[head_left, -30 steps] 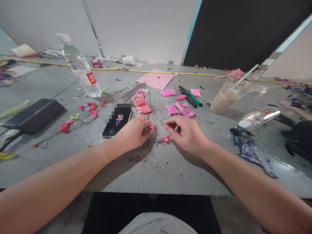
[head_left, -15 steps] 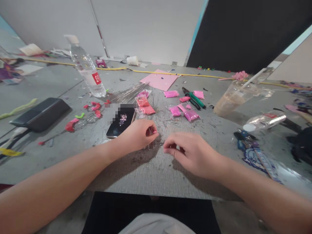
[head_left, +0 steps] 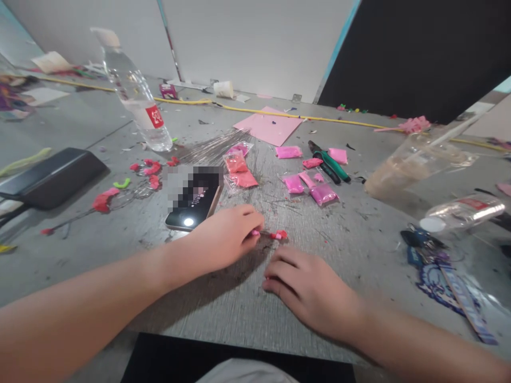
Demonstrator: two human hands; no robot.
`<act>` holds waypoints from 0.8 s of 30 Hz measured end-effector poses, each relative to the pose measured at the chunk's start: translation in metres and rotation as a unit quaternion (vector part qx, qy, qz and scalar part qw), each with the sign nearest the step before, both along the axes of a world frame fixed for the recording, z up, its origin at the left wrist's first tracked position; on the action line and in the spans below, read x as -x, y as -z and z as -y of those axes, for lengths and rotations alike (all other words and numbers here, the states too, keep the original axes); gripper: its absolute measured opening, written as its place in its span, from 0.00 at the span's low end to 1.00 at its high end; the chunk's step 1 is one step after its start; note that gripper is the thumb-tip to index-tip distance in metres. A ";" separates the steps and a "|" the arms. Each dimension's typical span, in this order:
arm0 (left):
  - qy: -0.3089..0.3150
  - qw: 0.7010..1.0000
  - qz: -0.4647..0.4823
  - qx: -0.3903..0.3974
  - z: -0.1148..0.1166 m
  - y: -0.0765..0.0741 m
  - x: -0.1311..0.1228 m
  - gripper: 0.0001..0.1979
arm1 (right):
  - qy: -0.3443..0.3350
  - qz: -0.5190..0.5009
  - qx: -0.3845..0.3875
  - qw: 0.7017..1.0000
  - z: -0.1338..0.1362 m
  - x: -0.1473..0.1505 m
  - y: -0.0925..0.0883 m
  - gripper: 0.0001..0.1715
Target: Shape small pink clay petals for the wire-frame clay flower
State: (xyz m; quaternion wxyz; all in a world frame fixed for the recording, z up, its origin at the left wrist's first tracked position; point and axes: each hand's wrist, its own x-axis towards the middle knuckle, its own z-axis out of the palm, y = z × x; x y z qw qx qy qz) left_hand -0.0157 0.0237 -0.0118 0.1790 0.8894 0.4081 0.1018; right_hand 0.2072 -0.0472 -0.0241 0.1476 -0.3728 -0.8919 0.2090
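My left hand (head_left: 229,231) is closed, its fingertips pinching a small piece of pink clay (head_left: 255,232). A thin stem runs right from it to a red and pink clay lump (head_left: 279,234) just above the tabletop. My right hand (head_left: 307,287) lies low over the table, nearer to me, with its fingers curled together. A speck of pinkish red shows at its fingertips, too small to name. Behind the hands are packets of orange-red clay (head_left: 241,178) and pink clay (head_left: 324,194).
A phone (head_left: 195,199) lies beside my left wrist. Wires (head_left: 215,146), red clay pieces (head_left: 106,199) and a tall bottle (head_left: 138,101) are further left. Green-handled pliers (head_left: 333,166), a drink cup (head_left: 393,167), a lying bottle (head_left: 463,210) and a keychain (head_left: 451,287) are right.
My view has shifted, so most table things sit differently in it. The red and pink clay lump on the stem now shows beside my left hand. My right hand has lowered towards the table.
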 end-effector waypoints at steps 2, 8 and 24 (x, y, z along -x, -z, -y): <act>-0.024 1.000 0.000 -0.018 -0.006 0.001 -0.001 0.04 | 0.016 0.000 -0.011 1.000 -0.005 0.000 0.003 0.13; -0.083 0.995 -0.008 -0.045 -0.014 0.002 -0.002 0.05 | 0.068 -0.020 -0.048 0.996 -0.021 0.000 0.012 0.12; -0.076 0.989 0.095 -0.082 -0.013 -0.002 0.005 0.02 | 0.181 -0.098 0.056 0.977 -0.035 0.004 0.000 0.11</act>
